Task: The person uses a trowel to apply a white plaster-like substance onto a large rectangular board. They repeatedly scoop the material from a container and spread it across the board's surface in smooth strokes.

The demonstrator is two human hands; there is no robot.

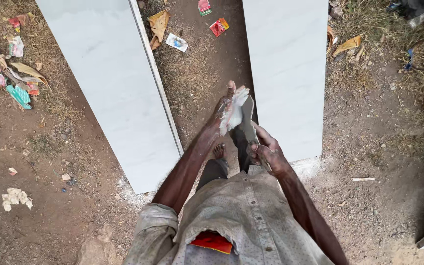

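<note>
Now, line by line:
Left hand: fingers curled around a lump of white paste, just above the right hand.
Right hand: closed on the handle of a trowel.
Trowel blade: raised against the paste.
Marble slabs: flanking both hands, on the dirt ground.

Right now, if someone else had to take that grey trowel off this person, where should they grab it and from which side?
Probably by the handle end, low near the right hand, coming in from the right. The trowel stands tilted with its flat blade up, and the left hand presses white paste against the upper blade, so that end is wet and covered.
</note>
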